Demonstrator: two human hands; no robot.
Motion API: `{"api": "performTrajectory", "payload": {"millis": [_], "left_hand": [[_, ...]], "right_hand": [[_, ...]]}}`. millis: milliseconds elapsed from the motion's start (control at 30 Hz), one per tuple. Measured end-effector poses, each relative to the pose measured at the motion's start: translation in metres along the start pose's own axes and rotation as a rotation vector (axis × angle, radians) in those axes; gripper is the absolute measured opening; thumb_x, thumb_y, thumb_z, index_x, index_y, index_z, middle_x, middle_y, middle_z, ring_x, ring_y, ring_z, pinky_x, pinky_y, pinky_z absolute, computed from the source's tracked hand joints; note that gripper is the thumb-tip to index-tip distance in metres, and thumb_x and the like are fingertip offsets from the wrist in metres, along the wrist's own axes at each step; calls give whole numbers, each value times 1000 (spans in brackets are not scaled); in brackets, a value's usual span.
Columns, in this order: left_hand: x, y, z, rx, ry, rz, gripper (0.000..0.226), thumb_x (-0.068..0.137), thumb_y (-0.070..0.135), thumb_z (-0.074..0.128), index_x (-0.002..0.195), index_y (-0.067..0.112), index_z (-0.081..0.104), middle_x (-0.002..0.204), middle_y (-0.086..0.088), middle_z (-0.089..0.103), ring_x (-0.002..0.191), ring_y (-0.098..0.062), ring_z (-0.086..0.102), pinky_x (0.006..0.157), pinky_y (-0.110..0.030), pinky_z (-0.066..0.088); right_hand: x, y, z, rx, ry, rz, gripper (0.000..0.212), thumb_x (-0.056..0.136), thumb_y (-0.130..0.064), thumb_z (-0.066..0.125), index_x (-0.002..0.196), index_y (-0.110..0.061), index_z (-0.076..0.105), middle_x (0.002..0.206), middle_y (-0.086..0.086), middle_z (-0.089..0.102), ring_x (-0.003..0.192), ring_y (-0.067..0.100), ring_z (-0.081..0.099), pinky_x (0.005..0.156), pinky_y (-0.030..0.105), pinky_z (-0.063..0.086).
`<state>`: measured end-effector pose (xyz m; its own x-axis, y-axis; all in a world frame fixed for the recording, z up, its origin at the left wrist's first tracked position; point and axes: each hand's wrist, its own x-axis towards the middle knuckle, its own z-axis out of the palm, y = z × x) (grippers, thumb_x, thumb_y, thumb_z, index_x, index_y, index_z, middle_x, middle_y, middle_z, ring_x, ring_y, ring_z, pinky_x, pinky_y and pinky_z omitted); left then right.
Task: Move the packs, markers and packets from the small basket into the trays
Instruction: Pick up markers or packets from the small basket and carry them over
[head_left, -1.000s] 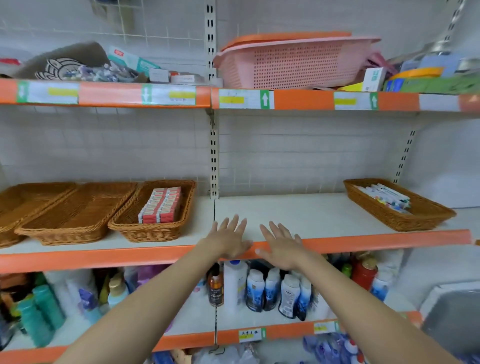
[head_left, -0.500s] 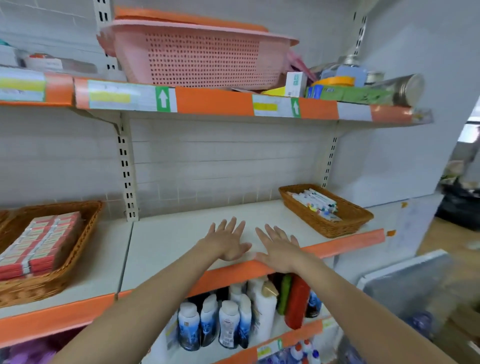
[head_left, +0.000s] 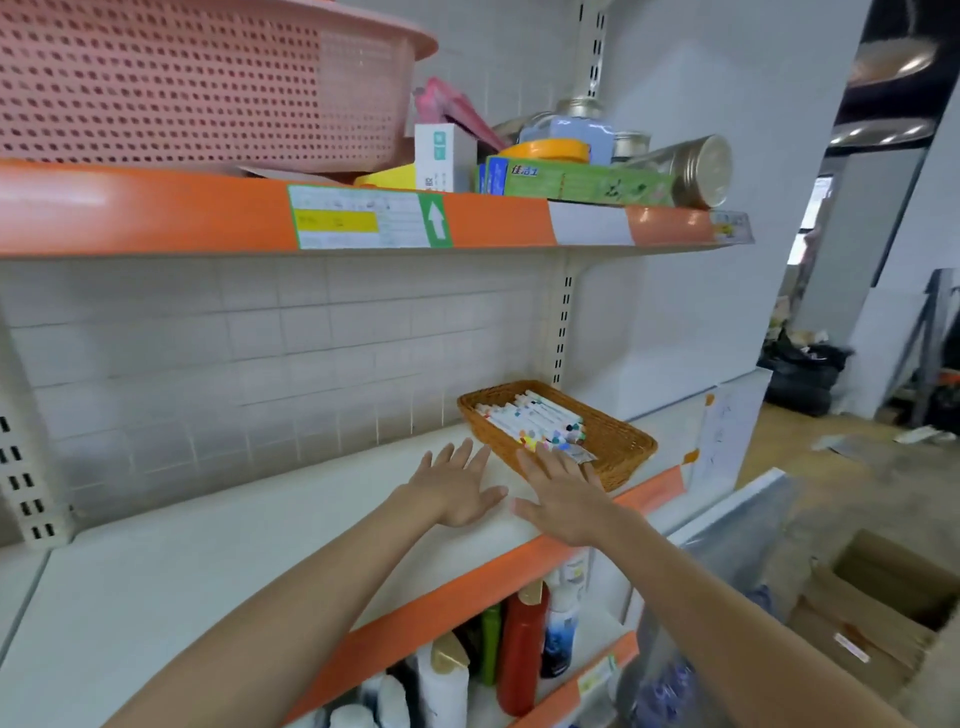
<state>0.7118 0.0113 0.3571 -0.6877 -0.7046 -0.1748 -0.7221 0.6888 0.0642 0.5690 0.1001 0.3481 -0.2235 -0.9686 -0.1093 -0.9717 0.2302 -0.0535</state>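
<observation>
White shelf (head_left: 234, 561), orange front edge. Wicker tray (head_left: 618, 441) at right end, holding markers (head_left: 535, 421). Left hand (head_left: 457, 488) flat, fingers spread, empty. Right hand (head_left: 563, 493) likewise, fingertips at tray's near rim.

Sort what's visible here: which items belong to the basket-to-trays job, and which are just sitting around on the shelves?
Part of the job:
- wicker tray on the middle shelf
- markers lying in it
- left hand and right hand, both flat and holding nothing

Just lying about:
- pink plastic basket on the top shelf
- green box and metal-lidded jar beside it
- bottles on the lower shelf
- cardboard box on the floor
</observation>
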Motion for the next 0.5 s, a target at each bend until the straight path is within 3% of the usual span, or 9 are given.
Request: {"api": "performTrajectory", "payload": {"millis": [500], "left_hand": [[109, 71, -15, -99, 76, -142, 74, 99, 58, 21, 154, 14, -2, 161, -10, -6, 149, -26, -4, 121, -40, 4]], "right_hand": [[75, 130, -24, -9, -8, -94, 70, 100, -58, 22, 155, -24, -4, 162, 3, -9, 149, 22, -6, 120, 44, 3]]}}
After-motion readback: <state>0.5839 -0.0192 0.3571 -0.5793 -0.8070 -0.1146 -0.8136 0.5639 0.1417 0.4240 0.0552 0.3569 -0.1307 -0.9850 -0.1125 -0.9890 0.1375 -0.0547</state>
